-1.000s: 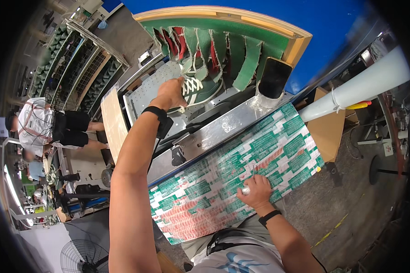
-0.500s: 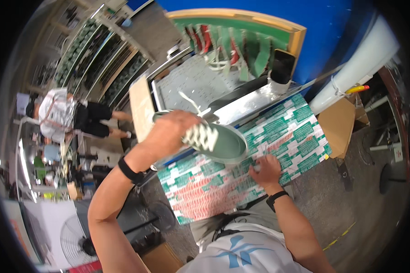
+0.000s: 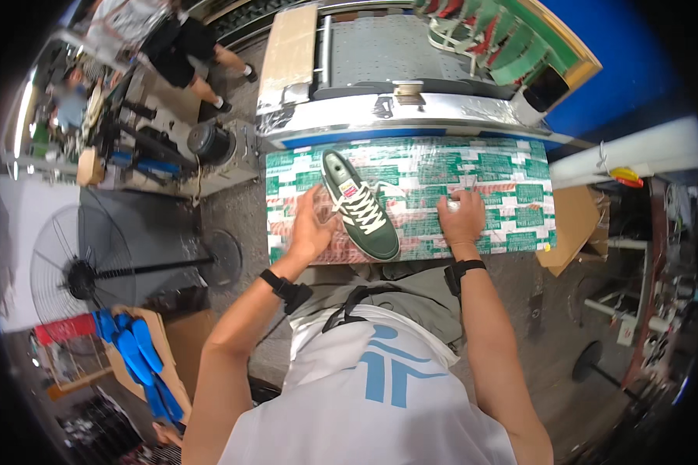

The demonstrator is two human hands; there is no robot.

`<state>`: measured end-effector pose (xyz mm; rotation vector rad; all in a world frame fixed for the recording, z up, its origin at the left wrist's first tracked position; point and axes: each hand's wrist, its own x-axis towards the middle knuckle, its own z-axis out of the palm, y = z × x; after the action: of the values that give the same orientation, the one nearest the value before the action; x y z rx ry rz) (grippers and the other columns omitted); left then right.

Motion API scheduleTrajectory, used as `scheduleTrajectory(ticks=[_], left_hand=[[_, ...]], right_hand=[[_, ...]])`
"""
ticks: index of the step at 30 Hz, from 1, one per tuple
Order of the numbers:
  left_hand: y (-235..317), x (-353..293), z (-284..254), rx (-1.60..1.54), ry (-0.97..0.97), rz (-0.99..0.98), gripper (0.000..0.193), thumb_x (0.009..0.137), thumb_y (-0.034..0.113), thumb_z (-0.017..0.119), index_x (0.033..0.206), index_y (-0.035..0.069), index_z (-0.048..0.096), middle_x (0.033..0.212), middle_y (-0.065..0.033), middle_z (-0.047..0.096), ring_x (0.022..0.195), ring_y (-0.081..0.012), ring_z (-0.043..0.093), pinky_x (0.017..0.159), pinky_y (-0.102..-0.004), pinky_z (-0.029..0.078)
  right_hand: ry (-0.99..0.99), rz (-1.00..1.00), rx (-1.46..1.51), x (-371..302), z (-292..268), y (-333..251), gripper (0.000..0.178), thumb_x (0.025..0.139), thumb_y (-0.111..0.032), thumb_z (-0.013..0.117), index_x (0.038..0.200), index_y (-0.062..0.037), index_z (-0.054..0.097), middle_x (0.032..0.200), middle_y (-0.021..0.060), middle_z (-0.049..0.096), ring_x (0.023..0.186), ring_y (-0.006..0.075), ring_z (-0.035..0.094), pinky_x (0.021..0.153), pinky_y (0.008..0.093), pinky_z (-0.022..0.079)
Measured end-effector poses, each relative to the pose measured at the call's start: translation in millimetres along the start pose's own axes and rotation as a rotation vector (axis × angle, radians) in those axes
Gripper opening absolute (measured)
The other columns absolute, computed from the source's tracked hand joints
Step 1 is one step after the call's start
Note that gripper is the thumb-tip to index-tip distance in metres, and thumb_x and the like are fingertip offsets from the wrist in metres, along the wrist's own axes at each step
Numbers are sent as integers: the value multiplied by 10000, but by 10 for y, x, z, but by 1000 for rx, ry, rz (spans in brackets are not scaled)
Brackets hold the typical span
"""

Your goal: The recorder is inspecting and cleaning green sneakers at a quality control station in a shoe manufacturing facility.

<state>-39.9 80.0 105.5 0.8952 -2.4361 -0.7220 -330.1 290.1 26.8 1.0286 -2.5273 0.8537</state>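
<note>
Green shoe (image 3: 360, 208) lies flat on bench (image 3: 512, 194); touched at 9 o'clock by left hand (image 3: 312, 226), fingers spread. Right hand (image 3: 461, 218) at 3 o'clock, closed on something small, unidentifiable.

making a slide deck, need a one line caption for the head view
Left hand rests against a green lace-up shoe on a patterned worktable; right hand lies flat beside it.

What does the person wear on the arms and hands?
Both forearms are bare, with no sleeves reaching them and no gloves. The left hand has a black band on its wrist. The right hand has a similar black band.
</note>
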Motion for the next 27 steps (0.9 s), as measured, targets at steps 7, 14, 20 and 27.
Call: scheduleTrajectory(ticks=[7, 14, 20, 27], left_hand=[[-145, -116, 347, -717, -291, -509, 109, 1063, 122, 769, 1104, 42, 708, 881, 82, 650, 825, -43, 589, 750, -249, 522], [-110, 427, -485, -714, -711, -548, 317, 1115, 330, 671, 1042, 40, 776, 765, 3, 656, 648, -89, 619, 506, -269, 553], [-212, 396, -621, -518, -769, -588, 453, 1081, 431, 727, 971, -6, 783, 687, -25, 664, 545, -104, 599, 443, -309, 536], [-38, 306, -376, -582, -637, -531, 357, 1072, 338, 709, 1139, -12, 697, 812, -56, 659, 580, -144, 617, 429, -322, 500]], right_hand=[[-484, 378, 310, -43, -109, -56, 744, 1033, -543, 701, 1577, -62, 539, 1535, 226, 650, 1451, 421, 581, 1167, 470, 481], [-764, 695, 928, -223, -402, -541, 960, 1082, -567, 651, 1742, 26, 285, 1592, 208, 583, 1381, 301, 624, 1114, 398, 497], [-782, -26, 275, -303, -549, -1301, 1183, 833, -490, 882, 1676, 118, 317, 1248, 306, 689, 1130, 436, 707, 938, 482, 572], [-627, -151, 177, -632, -530, -1401, 1153, 811, -418, 902, 1639, 151, 337, 1129, 255, 659, 1028, 415, 671, 855, 499, 566]])
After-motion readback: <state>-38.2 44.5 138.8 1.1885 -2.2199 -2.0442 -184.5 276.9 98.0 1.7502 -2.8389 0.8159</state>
